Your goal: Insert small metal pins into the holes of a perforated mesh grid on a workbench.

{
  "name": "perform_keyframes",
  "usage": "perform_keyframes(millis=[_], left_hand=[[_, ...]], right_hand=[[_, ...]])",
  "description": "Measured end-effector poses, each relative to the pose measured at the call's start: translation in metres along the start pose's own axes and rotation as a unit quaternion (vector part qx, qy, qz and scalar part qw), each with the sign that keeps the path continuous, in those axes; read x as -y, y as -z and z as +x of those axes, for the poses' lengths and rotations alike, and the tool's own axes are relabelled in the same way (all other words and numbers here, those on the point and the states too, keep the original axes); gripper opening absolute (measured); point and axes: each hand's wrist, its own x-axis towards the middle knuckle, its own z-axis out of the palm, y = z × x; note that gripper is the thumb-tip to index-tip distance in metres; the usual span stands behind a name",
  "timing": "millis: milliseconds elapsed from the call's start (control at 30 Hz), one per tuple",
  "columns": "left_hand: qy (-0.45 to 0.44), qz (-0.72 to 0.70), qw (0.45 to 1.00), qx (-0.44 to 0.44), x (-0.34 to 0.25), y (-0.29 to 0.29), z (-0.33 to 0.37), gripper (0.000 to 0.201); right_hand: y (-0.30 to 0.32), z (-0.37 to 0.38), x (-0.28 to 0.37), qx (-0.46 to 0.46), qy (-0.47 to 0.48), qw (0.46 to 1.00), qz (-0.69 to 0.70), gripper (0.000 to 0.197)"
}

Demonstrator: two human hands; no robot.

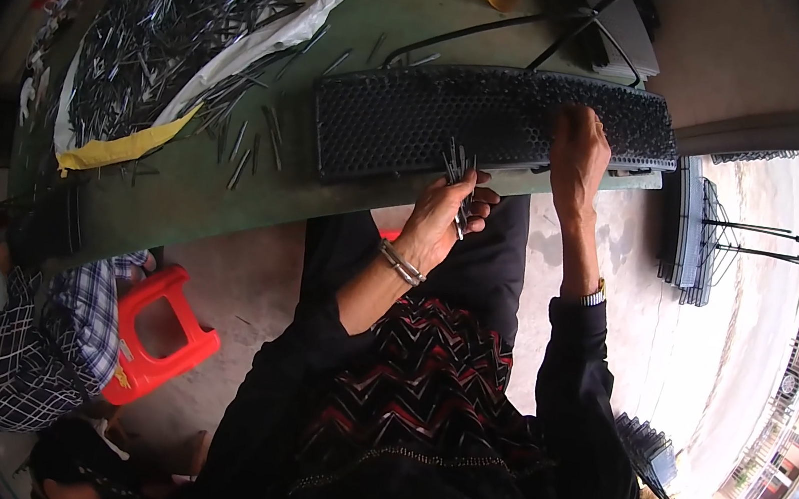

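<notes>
The perforated black rack (416, 126) is located at the upper centre of the frame, on the surface (203, 209). Slim metal rods (456, 161) are grasped in the left hand (436, 216), by the rack's lower edge. The right hand (581, 160) is positioned over the rack's right half, fingers bent; whether anything is pinched cannot be told.

Left hand (435, 216) curled, right hand (581, 160) forward
</notes>
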Motion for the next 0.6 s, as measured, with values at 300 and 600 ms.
perform_keyframes(millis=[300,600], left_hand=[[-0.001,0.013,1.000,-0.009,0.001,0.001,-0.007,0.025],[-0.020,0.017,1.000,0.009,0.000,-0.005,-0.017,0.027]], right_hand=[[0.000,0.009,0.008,0.107,0.015,0.994,-0.007,0.005],[-0.010,-0.008,0.007,0.052,0.041,0.985,-0.161,0.016]])
